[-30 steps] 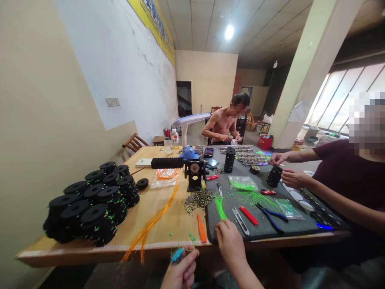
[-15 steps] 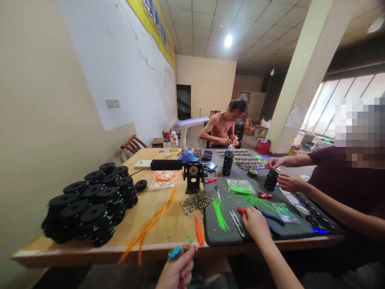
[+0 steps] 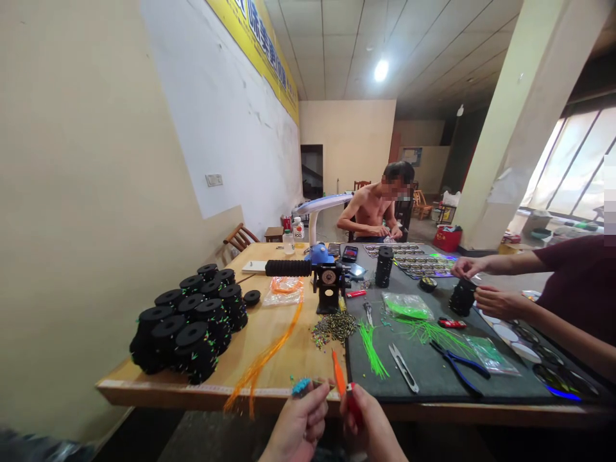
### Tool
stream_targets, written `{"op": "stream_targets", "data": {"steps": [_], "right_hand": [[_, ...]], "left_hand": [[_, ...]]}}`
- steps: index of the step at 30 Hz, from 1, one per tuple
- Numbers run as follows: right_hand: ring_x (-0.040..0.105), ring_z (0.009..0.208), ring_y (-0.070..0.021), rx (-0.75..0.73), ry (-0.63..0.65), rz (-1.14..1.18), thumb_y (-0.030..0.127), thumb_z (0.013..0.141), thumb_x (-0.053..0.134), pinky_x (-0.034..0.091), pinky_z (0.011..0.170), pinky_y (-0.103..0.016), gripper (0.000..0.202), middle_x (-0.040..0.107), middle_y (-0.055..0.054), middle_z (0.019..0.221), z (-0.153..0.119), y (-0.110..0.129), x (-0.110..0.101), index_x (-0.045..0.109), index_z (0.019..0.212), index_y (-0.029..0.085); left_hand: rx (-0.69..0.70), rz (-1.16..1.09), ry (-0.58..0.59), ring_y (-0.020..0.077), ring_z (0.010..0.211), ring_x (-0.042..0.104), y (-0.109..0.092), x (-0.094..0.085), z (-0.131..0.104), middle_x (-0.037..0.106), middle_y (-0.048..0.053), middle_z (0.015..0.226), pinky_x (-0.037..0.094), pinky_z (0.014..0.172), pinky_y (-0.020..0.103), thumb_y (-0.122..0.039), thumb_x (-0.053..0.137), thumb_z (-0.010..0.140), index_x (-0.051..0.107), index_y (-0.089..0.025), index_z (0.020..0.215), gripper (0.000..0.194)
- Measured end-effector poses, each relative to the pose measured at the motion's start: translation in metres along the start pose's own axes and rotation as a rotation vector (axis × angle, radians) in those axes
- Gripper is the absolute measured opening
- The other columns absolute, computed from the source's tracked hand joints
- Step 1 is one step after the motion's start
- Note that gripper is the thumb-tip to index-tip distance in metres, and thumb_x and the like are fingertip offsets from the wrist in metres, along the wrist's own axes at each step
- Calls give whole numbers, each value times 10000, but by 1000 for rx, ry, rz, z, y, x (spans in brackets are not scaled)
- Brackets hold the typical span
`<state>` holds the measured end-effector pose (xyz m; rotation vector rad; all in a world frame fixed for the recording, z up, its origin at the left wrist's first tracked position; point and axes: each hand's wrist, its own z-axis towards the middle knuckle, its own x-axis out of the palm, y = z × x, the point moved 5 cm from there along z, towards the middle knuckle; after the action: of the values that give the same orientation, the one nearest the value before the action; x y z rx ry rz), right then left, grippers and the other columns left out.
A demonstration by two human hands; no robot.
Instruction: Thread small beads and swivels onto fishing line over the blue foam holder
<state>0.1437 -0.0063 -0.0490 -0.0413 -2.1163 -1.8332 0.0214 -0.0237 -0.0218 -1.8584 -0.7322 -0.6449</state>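
My left hand (image 3: 302, 420) is closed at the front edge of the table, pinching a small bunch of blue pieces (image 3: 301, 386). Close beside it on the right, my right hand (image 3: 368, 417) is wrapped round a red lighter-like object (image 3: 353, 404). An orange pointed tool (image 3: 339, 372) lies at the table edge, just behind my right hand. Scissors-like snips (image 3: 404, 369) and blue-handled pliers (image 3: 461, 367) rest on the grey mat (image 3: 433, 388). Green strands (image 3: 373, 350) and a pile of small beads (image 3: 334, 327) are farther back.
Black spools (image 3: 192, 321) cluster on the left of the wooden table (image 3: 269, 359), near orange strands (image 3: 274, 350). A black winding device (image 3: 328, 289) stands mid-table. One person (image 3: 370, 208) sits opposite; another person's hands (image 3: 495, 298) handle a black spool at the right.
My right hand has moved left from the mat to beside my left hand, bringing the red object. The view has turned right.
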Motion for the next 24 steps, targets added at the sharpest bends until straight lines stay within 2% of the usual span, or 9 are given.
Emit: {"op": "stream_targets", "data": {"steps": [3, 5, 7, 11, 15, 20, 24], "right_hand": [[282, 367, -68, 185, -130, -5, 829, 725, 369, 220, 398, -197, 688, 335, 66, 401, 3, -12, 0, 478, 484, 193], [227, 337, -66, 215, -181, -73, 847, 710, 348, 168, 377, -208, 694, 267, 78, 356, 4, -12, -1, 410, 426, 217], [225, 332, -73, 159, -211, -149, 867, 677, 349, 163, 371, -225, 700, 245, 74, 335, 6, -6, -1, 366, 386, 231], [295, 389, -91, 29, -293, -199, 892, 598, 409, 236, 407, -244, 695, 314, 54, 373, 6, 7, 1, 383, 391, 229], [297, 400, -92, 38, -263, -195, 908, 581, 395, 250, 416, -248, 707, 316, 51, 389, 3, 9, 6, 375, 387, 229], [302, 380, -92, 101, -200, -210, 876, 650, 389, 216, 394, -246, 688, 340, 52, 397, 1, 2, 5, 420, 428, 225], [293, 373, -95, 72, -145, -241, 850, 694, 364, 207, 396, -252, 688, 336, 49, 375, 2, 1, 5, 441, 424, 222]], "left_hand": [[7, 14, -3, -28, 385, 201, -2, -1, 0, 384, -91, 516, 87, 338, 102, -262, 951, 428, 698, -77, 728, 434], [15, 36, 9, -25, 385, 201, -3, -1, 0, 371, -93, 510, 89, 341, 103, -265, 944, 448, 697, -80, 730, 418], [23, 63, 24, -21, 386, 189, -3, 1, 0, 336, -102, 495, 89, 346, 105, -286, 942, 457, 699, -84, 725, 415], [29, 101, 32, -17, 393, 168, -3, 4, -2, 287, -116, 474, 89, 360, 112, -348, 945, 441, 717, -86, 745, 462], [51, 122, 23, -16, 398, 159, -4, 6, -4, 295, -113, 470, 80, 364, 118, -369, 949, 416, 712, -87, 724, 480], [64, 149, 47, -8, 403, 174, -4, 6, -4, 288, -109, 483, 99, 369, 116, -365, 924, 491, 709, -86, 761, 443], [72, 153, 45, -11, 404, 182, -3, 5, -3, 304, -106, 492, 100, 371, 114, -364, 924, 492, 708, -85, 764, 445]]}}
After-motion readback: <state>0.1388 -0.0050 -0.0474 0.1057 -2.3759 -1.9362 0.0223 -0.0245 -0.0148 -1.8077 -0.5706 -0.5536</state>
